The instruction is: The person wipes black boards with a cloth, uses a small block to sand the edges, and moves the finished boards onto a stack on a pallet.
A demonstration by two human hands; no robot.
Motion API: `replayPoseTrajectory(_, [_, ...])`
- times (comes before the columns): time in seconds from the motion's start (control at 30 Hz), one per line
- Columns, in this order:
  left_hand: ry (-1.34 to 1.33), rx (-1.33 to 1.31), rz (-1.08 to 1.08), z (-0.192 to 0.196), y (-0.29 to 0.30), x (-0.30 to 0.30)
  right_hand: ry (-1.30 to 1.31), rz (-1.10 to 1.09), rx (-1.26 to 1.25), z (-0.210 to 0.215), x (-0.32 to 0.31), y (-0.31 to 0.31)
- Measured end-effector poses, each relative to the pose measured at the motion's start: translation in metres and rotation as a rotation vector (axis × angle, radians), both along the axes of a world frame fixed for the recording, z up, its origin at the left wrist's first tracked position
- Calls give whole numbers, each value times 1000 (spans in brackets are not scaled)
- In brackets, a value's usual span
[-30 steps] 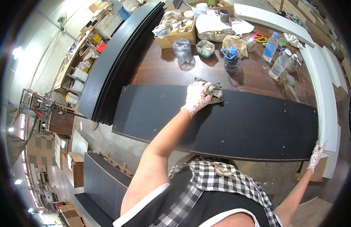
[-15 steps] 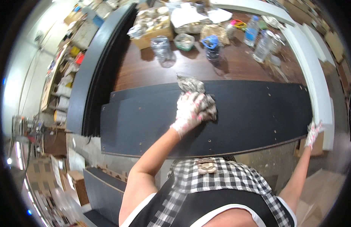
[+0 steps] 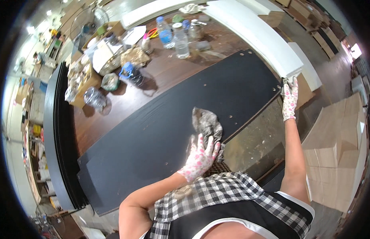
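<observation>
My left hand (image 3: 199, 160), in a white glove with pink flowers, presses a crumpled grey rag (image 3: 209, 124) against a long black board (image 3: 153, 131). Its fingers spread over the near part of the rag, by the board's front edge, close to my body. The rag's far part bunches up beyond the fingertips. Out to the right, my right hand (image 3: 290, 99), gloved alike, is at the board's right end with its fingers stretched out. A small dark patch shows beside those fingers; what it is, I cannot tell. Small holes dot the board, which lies on a brown table (image 3: 109, 125).
Plastic bottles (image 3: 181, 42), a blue-handled jug (image 3: 132, 75) and a filled cardboard box (image 3: 83, 85) stand at the table's back. Black panels (image 3: 59, 139) are stacked at the left. White panels (image 3: 268, 44) line the right side, with cardboard sheets (image 3: 332, 139) beyond.
The view has swung to the right. My left hand has come with the rag from the board's middle to its near edge, fingers now more spread. My right hand stays by the board's right end.
</observation>
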State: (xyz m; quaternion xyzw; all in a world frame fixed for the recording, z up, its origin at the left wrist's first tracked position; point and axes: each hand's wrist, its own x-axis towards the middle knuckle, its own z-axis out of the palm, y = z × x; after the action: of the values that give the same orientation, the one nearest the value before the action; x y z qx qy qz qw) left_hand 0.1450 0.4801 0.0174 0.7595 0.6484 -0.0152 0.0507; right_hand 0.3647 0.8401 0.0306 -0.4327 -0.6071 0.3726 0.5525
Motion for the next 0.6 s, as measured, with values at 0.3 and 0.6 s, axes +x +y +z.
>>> replayPoseTrajectory(0.3, [-49,-83,-134,123,11,-15,327,-55,160,42,47,-13])
replayPoseTrajectory(0.6, [489,188,-275,238,46,-181,407,-231,161,51,65,-42])
